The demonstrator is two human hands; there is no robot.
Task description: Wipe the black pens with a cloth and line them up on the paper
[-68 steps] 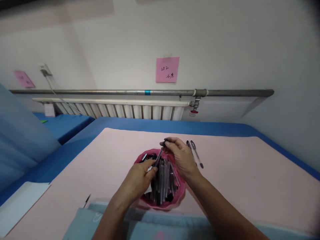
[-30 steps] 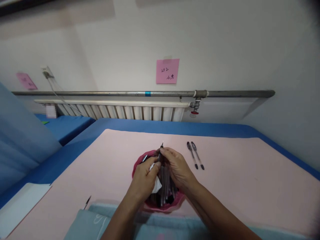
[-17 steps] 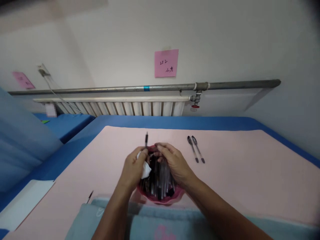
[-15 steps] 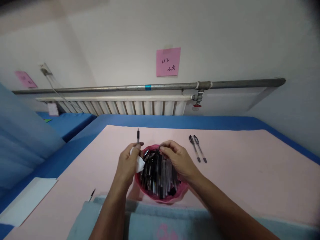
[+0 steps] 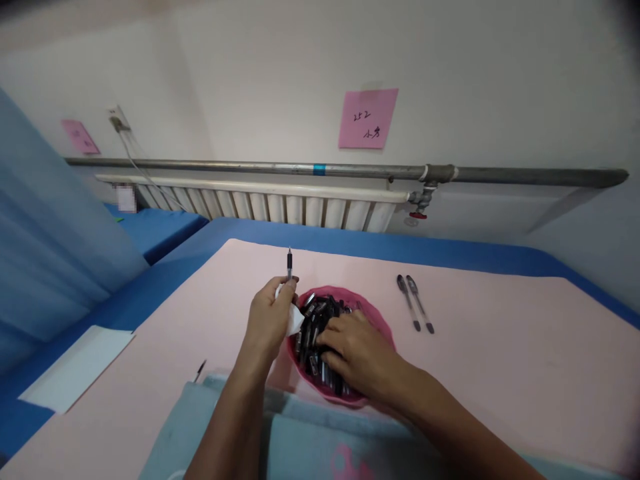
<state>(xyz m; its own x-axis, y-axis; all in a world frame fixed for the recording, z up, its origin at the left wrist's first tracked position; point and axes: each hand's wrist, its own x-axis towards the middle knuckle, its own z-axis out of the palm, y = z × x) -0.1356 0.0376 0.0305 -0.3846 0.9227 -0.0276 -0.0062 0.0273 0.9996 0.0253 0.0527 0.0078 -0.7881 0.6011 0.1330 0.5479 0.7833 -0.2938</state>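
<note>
My left hand (image 5: 270,312) is closed around a black-gripped pen (image 5: 289,262) that stands upright, tip up. A crumpled white tissue (image 5: 295,321) is held in the same hand. My right hand (image 5: 357,350) reaches into a pink basket (image 5: 384,327) with a wavy rim. Its fingers are bent down onto the pens, with a gap between thumb and forefinger; some fingertips are hidden. Many black and clear pens and caps (image 5: 313,327) fill the basket. To the right, two capped pens (image 5: 415,303) lie side by side on the pink sheet (image 5: 500,347).
A white paper (image 5: 77,367) lies at the left. Another pen (image 5: 201,369) pokes out by the light-blue cloth (image 5: 195,413) in front of me. Behind the blue bed edge (image 5: 350,237) are a radiator (image 5: 275,207), a metal pipe (image 5: 225,165) and a pink note (image 5: 369,119) on the wall.
My right hand has moved from the basket's far rim down into the pens, and its pinch has loosened. My left hand still holds the pen and tissue. The view has shifted and tilted slightly.
</note>
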